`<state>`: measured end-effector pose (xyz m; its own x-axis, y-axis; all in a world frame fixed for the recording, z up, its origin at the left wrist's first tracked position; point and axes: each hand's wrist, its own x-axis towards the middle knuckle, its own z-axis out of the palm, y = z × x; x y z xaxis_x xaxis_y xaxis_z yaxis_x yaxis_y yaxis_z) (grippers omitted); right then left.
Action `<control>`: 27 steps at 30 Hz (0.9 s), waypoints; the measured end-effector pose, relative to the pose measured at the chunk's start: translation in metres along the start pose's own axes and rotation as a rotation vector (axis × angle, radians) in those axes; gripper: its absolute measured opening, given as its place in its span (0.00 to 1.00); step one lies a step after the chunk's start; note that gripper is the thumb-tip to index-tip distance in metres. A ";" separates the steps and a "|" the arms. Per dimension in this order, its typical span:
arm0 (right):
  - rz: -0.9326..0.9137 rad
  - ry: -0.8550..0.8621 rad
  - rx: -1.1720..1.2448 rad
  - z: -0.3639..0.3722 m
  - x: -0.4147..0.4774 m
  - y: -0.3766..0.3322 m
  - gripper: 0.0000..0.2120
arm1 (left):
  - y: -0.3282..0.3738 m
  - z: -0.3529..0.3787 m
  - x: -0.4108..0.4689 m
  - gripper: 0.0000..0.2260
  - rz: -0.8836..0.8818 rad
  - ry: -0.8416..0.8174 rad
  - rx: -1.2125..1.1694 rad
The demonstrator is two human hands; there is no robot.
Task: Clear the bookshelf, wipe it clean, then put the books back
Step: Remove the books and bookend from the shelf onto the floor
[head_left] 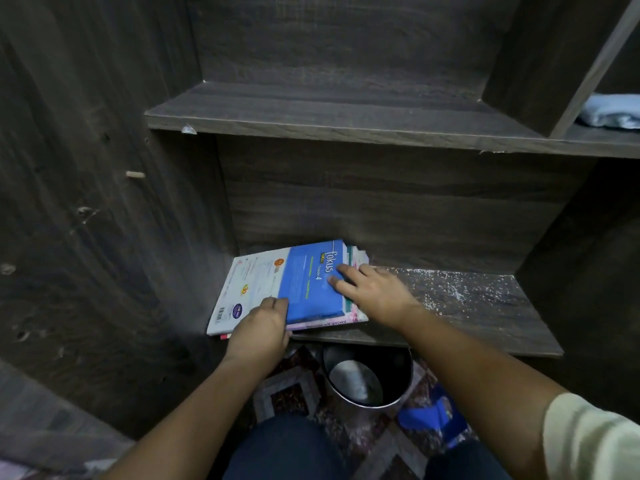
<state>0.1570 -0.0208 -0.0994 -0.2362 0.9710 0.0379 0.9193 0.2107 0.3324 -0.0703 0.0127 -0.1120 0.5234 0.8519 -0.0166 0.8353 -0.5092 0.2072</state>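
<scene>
One stack of books [311,289] sits on the speckled, dusty lower shelf [467,299]. My left hand [258,332] has its grip clamped on the stack's front edge; my right hand [372,292] lies flat on top, fingers apart. Clearing seems nearly finished, with wiping and restocking left.

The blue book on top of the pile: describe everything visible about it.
The blue book is a closed paperback with a glossy cover, white "fokus" lettering and a "4". It lies flat atop a small pile at the left end of the speckled lower shelf, overlapping a white book. The left hand grips its near left corner; the right hand rests straight fingers on its far right part.
</scene>
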 end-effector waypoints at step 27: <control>0.129 -0.305 0.330 0.034 -0.010 -0.034 0.37 | -0.013 0.035 0.032 0.43 0.079 -0.195 0.282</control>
<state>0.1389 -0.0341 -0.1428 -0.0553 0.9703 -0.2355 0.9978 0.0626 0.0233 -0.0587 0.0424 -0.1494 0.5875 0.7832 -0.2034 0.7905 -0.6092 -0.0624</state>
